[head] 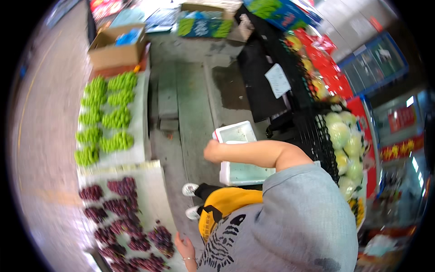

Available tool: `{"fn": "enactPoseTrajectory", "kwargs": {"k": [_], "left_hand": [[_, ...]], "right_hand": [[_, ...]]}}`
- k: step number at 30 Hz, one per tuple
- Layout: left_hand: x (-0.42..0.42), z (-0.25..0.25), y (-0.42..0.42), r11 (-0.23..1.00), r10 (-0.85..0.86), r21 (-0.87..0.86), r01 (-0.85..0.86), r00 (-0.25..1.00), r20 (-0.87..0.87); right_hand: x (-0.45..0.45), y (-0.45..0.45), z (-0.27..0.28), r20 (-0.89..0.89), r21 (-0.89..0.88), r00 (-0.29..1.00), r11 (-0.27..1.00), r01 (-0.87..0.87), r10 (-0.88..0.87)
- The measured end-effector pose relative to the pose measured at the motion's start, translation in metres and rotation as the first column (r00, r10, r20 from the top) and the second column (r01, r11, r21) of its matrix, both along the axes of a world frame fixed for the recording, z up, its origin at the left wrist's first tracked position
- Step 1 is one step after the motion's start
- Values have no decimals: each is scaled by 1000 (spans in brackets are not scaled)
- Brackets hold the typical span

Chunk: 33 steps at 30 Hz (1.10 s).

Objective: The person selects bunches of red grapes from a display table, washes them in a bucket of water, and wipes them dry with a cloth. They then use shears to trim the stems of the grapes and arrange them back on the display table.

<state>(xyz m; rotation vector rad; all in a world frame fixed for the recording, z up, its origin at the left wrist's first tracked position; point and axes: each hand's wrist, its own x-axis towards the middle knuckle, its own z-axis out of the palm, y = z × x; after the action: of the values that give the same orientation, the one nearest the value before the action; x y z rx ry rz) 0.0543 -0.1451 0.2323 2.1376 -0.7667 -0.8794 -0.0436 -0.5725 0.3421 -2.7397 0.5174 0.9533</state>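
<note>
My left hand (185,247), with a bracelet at the wrist, is at the edge of a white-covered display table (154,193). Its fingers are apart, and I see nothing held in it. Closest to it lies a bunch of dark red grapes (162,240); several more red bunches (122,205) spread across the table. My right arm reaches across in front of me, above white foam boxes (251,175). Curled fingers show on my right hand (212,151), but its far side is hidden, so I cannot tell whether it grips anything.
Green grape bunches (117,117) lie on the adjoining table part. A cardboard box (117,49) with blue plastic stands beyond them. Wrapped pale fruit (340,134) fills a black-edged rack to the right. A paper sheet (278,80) hangs on a black panel. Wet concrete floor (195,98) runs between the stands.
</note>
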Motion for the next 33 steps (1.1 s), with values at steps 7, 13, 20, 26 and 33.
{"fn": "enactPoseTrajectory", "kwargs": {"k": [7,13,20,26,33], "left_hand": [[71,64,-86,872,-490,165,461,805,335],[32,125,-177,799,-440,-146,583,733,520],[117,8,-154,331,-940,355,874,340,41],[54,103,-185,467,-874,200,861,415,252],[56,136,-216,440,-889,256,861,377,261]], "right_hand": [[-89,19,139,772,30,539,867,497,-336],[-184,49,138,957,-99,287,872,480,-49],[-235,88,176,963,75,117,660,748,-242],[-308,120,92,504,-98,571,615,783,-648],[-292,92,127,868,344,-171,315,885,-467]]}}
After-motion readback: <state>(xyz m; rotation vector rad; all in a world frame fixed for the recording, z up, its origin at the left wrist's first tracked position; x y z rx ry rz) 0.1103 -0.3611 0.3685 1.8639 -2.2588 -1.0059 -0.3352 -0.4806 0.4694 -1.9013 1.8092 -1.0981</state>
